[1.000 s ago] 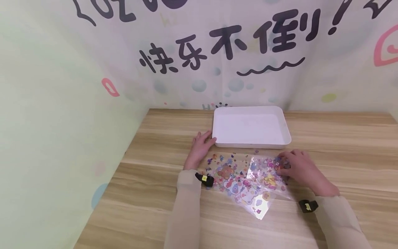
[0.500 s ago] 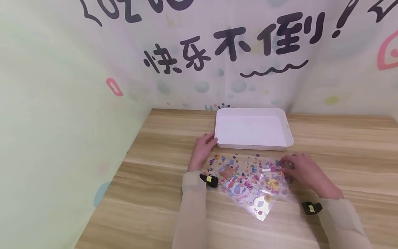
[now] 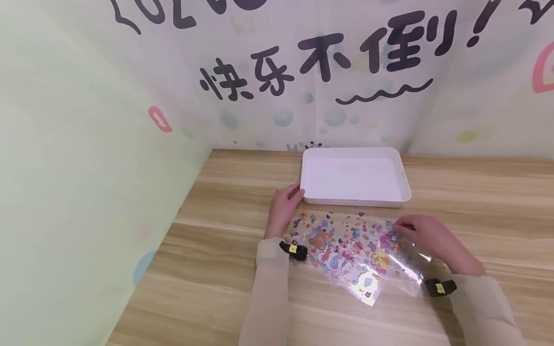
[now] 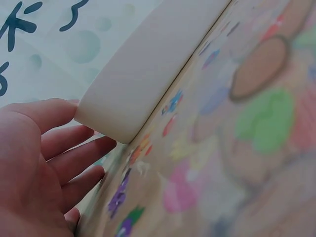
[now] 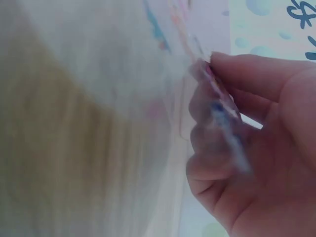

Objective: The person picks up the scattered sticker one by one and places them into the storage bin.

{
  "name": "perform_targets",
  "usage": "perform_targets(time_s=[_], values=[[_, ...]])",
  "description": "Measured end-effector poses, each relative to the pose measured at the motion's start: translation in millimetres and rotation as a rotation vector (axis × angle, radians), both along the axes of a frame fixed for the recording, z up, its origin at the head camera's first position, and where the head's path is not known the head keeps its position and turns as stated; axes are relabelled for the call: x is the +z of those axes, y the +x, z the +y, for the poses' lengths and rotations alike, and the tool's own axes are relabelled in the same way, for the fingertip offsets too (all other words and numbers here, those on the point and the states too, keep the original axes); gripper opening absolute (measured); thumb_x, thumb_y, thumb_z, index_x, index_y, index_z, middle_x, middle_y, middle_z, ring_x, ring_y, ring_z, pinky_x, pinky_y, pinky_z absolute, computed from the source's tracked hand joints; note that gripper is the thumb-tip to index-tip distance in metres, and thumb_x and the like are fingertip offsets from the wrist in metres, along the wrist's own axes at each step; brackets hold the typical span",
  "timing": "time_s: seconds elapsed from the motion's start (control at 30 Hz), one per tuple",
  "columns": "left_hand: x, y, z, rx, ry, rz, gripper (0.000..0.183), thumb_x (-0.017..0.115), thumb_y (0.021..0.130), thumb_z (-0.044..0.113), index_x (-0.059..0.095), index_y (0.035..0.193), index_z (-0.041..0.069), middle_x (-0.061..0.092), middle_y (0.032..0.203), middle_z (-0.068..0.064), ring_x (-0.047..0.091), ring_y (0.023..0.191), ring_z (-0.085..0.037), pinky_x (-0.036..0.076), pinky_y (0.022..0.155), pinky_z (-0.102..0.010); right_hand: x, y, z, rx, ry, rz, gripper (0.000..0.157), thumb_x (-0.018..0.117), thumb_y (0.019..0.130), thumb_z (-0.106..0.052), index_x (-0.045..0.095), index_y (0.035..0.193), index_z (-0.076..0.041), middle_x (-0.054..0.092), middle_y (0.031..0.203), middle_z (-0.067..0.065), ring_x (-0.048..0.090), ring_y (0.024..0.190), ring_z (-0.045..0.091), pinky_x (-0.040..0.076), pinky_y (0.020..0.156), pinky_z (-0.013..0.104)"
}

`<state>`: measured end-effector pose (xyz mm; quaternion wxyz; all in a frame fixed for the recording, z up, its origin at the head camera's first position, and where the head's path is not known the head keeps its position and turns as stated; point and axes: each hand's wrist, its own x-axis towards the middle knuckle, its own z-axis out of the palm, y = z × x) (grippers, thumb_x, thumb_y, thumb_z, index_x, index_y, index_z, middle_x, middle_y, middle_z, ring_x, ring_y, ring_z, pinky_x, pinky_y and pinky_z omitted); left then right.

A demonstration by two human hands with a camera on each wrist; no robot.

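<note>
A clear plastic sheet with colourful cartoon stickers (image 3: 346,245) lies on the table in front of a white tray (image 3: 355,203). My right hand (image 3: 430,235) pinches the sheet's right edge between thumb and fingers. In the right wrist view, the see-through sheet (image 5: 217,94) runs between that thumb and the fingers, which show through it. My left hand (image 3: 283,209) rests at the tray's near left corner. The left wrist view has its fingers (image 4: 81,158) loosely extended, touching or nearly touching the corner of the tray (image 4: 143,74). Whether several overlapping sheets lie there, I cannot tell.
The wood-grain table (image 3: 216,269) reaches back to a white wall cloth (image 3: 268,120) printed with dark lettering. A pale side wall (image 3: 78,192) borders the table on the left. Black wrist straps (image 3: 298,252) sit over both sleeves.
My right hand has shifted slightly right with the sheet's edge, and the sheet's right part now shows bright glare streaks. The left hand stays at the tray corner.
</note>
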<state>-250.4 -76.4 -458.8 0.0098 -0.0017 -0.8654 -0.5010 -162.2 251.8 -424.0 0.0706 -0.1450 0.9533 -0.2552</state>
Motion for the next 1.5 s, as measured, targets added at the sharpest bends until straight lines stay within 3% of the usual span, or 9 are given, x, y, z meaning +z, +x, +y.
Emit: perform_targets(time_s=[0.3,0.53,0.83,1.03,1.27,1.5], values=[[-3.2,-2.1,-1.9,0.025,0.013,0.007,0.046,0.049,0.085,0.051,0.052,0.124,0.026,0.056,0.119,0.012,0.043,0.118,-0.009,0.001,0.108,-0.033,9.6,-0.2,1.8,0.007,-0.084,-0.085,0.013,0.056,0.088,-0.019,0.062,0.096,-0.011,0.061,0.089,0.000,0.052,0.077,0.016,0.046,0.066,0.031],[-4.0,-1.6,-0.9,0.022,0.017,0.018,0.048,0.050,0.085,0.051,0.053,0.124,0.025,0.058,0.116,0.012,0.047,0.113,-0.006,0.002,0.108,-0.030,18.8,3.0,1.9,0.029,-0.165,-0.147,0.015,0.057,0.087,-0.023,0.060,0.095,-0.011,0.060,0.087,0.001,0.052,0.076,0.017,0.046,0.063,0.028],[-2.4,-0.9,1.4,0.043,0.044,-0.006,0.042,0.052,0.084,0.050,0.054,0.121,0.031,0.057,0.116,0.013,0.044,0.117,-0.011,0.005,0.108,-0.040,17.3,5.6,-1.0,0.007,-0.319,-0.283,0.027,0.058,0.085,-0.035,0.056,0.097,-0.011,0.059,0.083,0.005,0.052,0.067,0.018,0.046,0.055,0.027],[-4.1,-0.4,1.5,0.058,0.051,-0.019,0.038,0.053,0.083,0.052,0.054,0.118,0.038,0.056,0.116,0.016,0.039,0.121,-0.011,0.007,0.107,-0.044,15.4,6.7,-6.3,-0.019,-0.362,-0.270,0.028,0.059,0.085,-0.034,0.056,0.098,-0.010,0.060,0.078,0.006,0.051,0.060,0.016,0.045,0.051,0.027],[-3.8,-1.7,-1.0,0.052,0.056,-0.018,0.039,0.053,0.084,0.048,0.053,0.121,0.035,0.056,0.117,0.016,0.042,0.118,-0.009,0.006,0.108,-0.042,14.5,2.4,-12.4,-0.072,-0.394,-0.253,0.034,0.056,0.085,-0.040,0.051,0.101,-0.010,0.049,0.063,0.005,0.045,0.050,0.015,0.039,0.043,0.029],[-3.8,2.3,0.3,0.049,0.072,-0.018,0.040,0.054,0.084,0.048,0.054,0.121,0.031,0.057,0.114,0.016,0.045,0.115,-0.009,0.007,0.107,-0.043,12.2,-4.4,-19.5,-0.093,-0.487,-0.203,0.034,0.052,0.089,-0.037,0.049,0.102,-0.005,0.050,0.074,0.011,0.048,0.056,0.018,0.044,0.048,0.030]])
